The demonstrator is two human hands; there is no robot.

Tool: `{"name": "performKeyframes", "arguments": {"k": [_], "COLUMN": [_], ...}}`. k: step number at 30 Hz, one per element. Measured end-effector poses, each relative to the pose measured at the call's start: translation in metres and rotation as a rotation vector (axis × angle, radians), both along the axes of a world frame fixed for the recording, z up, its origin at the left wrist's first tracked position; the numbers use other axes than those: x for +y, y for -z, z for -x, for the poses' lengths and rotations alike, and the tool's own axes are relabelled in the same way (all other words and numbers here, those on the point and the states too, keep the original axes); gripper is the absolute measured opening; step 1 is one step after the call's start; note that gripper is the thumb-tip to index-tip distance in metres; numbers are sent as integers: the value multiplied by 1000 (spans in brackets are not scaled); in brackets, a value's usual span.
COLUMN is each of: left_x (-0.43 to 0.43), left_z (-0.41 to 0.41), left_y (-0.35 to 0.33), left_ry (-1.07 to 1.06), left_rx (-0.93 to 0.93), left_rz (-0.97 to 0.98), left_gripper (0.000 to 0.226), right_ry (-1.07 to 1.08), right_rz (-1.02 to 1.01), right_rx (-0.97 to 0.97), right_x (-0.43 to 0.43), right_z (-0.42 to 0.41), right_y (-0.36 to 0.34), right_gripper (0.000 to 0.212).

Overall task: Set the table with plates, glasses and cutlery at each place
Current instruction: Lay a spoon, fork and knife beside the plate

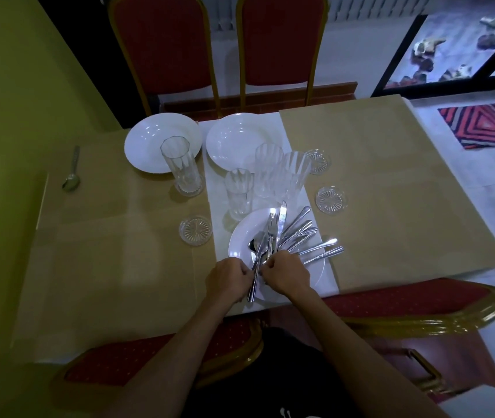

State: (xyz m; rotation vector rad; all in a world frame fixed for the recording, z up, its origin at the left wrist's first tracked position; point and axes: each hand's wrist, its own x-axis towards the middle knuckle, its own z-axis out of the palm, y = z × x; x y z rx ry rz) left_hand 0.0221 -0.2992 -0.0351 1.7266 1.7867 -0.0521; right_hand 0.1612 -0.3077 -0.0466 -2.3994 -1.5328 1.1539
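Cutlery pile (296, 236) heaped on near plate (240, 245) at table's (391, 182) front edge, handles fanning right. Left hand (229, 279) clenched around a couple of utensil handles (253, 282) over the plate's near rim; right hand (287, 274) just beside it, fingers pinched on pieces in the same pile. Three glasses (265, 176) clustered just behind that plate. Fourth glass (181, 167) upright on a coaster beside far left plate (149, 140); second far plate (234, 140) next to it. Three bare coasters (330, 200) scattered near. Lone spoon (71, 173) well apart at left.
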Motion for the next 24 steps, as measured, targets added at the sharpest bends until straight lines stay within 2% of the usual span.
{"name": "performKeyframes", "arguments": {"k": [8, 15, 21, 24], "left_x": [1, 0, 2, 1], "left_z": [1, 7, 8, 8], "left_y": [2, 8, 5, 6], "left_ry": [45, -21, -59, -57], "left_rx": [-12, 9, 41, 33], "left_rz": [57, -36, -83, -98], "left_gripper": [41, 33, 32, 19], "right_ry": [-15, -92, -65, -60], "right_rz": [-48, -60, -23, 8], "right_rx": [-22, -45, -77, -64], "right_x": [2, 2, 6, 8], "right_z": [-1, 11, 18, 18], "right_y": [-5, -5, -9, -10], "right_gripper": [24, 27, 30, 29]}}
